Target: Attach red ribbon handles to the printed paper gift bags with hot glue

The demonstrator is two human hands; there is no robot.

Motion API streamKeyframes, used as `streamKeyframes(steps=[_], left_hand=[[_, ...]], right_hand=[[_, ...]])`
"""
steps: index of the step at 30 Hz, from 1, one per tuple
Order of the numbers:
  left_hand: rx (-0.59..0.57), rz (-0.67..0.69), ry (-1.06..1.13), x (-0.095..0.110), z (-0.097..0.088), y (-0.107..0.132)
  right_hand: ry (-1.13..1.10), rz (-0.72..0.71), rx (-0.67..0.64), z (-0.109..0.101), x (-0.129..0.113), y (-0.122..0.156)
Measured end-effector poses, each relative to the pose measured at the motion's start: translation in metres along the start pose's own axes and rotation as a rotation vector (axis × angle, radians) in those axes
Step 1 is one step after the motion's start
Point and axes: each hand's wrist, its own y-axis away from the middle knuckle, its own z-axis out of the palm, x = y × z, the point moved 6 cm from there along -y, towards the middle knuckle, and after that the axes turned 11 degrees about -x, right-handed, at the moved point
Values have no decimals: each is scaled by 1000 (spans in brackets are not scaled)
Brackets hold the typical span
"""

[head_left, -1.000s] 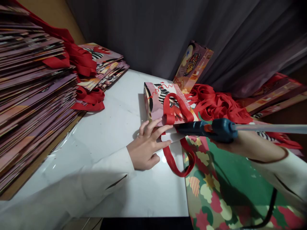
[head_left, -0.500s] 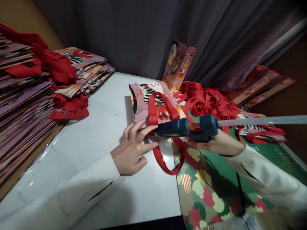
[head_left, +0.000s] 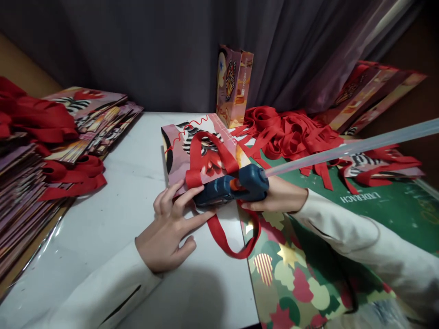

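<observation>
A printed paper bag (head_left: 176, 167) with zebra stripes and a red flower lies flat on the white table. One red ribbon handle (head_left: 196, 157) loops over its face, and another red ribbon loop (head_left: 226, 246) hangs out toward me. My left hand (head_left: 171, 226) rests with fingers spread at the bag's near edge, its fingertips close to the gun's nozzle end. In my right hand (head_left: 279, 194) is a dark blue glue gun (head_left: 219, 188), with a long clear glue stick (head_left: 325, 153) sticking out of its back. The gun covers the bag's near edge and hides its own tip.
Tall stacks of flat printed bags (head_left: 24, 214) with red ribbons stand at the left. A folded-open bag (head_left: 233, 87) stands upright behind. A heap of red ribbons (head_left: 288, 135) lies at the back right, near a green printed sheet (head_left: 370, 214). A grey curtain (head_left: 154, 55) hangs behind.
My view has shifted, so the bag and both hands appear farther left. The glue gun has turned, its glue stick now slanting up to the right. My left hand keeps its place at the bag's edge.
</observation>
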Motion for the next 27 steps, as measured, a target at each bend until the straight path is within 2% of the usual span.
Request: streamKeyframes(steps=[6,11,18,24,27], left_hand=[[-6,11,-13,1,0,-1],[-9,27,-23,2,-1,-1],[-11,30,-7,3,-1,-1],[5,33,-10,4,-1,-1],[13,37,-14,4,-1,0]], right_hand=[[-20,43,6,-2,-4,3],[-21,44,22,-12,-10,10],[-63,138,-10,-15,-8,18],[-111,201,-50,-12,4,26],[-74,199,-21,-16,8,29]])
